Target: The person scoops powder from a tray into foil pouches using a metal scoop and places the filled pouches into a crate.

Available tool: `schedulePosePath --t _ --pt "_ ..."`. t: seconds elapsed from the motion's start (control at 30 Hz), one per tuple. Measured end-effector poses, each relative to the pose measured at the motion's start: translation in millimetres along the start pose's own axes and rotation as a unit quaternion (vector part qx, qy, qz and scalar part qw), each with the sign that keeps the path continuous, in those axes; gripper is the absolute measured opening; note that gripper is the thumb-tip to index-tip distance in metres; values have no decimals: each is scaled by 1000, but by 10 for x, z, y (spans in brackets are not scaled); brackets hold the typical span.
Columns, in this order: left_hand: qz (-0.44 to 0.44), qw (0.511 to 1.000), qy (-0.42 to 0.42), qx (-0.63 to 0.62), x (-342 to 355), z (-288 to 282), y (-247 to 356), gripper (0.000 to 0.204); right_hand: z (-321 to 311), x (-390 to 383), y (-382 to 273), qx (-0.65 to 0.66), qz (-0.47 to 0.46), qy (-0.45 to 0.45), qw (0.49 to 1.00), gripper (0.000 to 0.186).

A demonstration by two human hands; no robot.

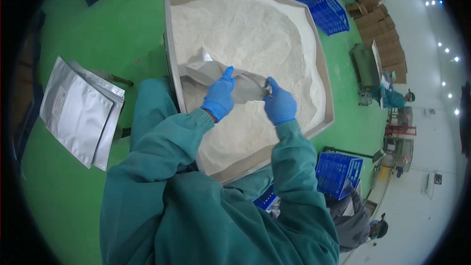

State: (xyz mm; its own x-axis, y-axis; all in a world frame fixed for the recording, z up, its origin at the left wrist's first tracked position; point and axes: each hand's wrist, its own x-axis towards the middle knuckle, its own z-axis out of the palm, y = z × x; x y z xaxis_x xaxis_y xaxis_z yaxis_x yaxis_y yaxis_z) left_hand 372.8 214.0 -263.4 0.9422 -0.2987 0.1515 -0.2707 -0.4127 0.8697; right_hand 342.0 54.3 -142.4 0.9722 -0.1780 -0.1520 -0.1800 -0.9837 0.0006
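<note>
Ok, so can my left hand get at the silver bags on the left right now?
Probably not without letting go: your left hand appears to grip the pouch. Freed, it likely could; the silver bags lie uncovered beyond your left leg.

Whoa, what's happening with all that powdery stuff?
A person is holding a silver bag over a big tray of pale powder. The left hand grips the bag near its middle, and the right hand grips its right end. It's hard to tell whether the bag touches the powder, or what is inside it. More flat pouches lie stacked off to the left, outside the tray.
</note>
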Motion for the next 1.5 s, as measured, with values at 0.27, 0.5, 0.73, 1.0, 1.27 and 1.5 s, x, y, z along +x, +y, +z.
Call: schedulePosePath --t 0.27,0.5,0.73,1.0,1.27,1.5 --pt "-114 993 -5 -9 412 -300 192 59 -647 -369 380 -36 107 46 992 56" --pt "12 1000 6 -18 694 -752 297 47 -506 387 9 142 -93 -64 983 31" --pt "-43 955 83 -283 525 -1610 855 40 -1090 622 211 220 -156 -33 962 20" --pt "161 951 -32 -263 -903 -504 1346 39 -1190 -861 1145 118 -166 70 977 16" --pt "36 944 -188 -270 -1792 529 1762 33 -526 -2313 2276 93 -46 32 994 21" --pt "284 926 -244 52 -1433 -457 2804 12 -1311 -3233 1987 108 -26 166 980 25"
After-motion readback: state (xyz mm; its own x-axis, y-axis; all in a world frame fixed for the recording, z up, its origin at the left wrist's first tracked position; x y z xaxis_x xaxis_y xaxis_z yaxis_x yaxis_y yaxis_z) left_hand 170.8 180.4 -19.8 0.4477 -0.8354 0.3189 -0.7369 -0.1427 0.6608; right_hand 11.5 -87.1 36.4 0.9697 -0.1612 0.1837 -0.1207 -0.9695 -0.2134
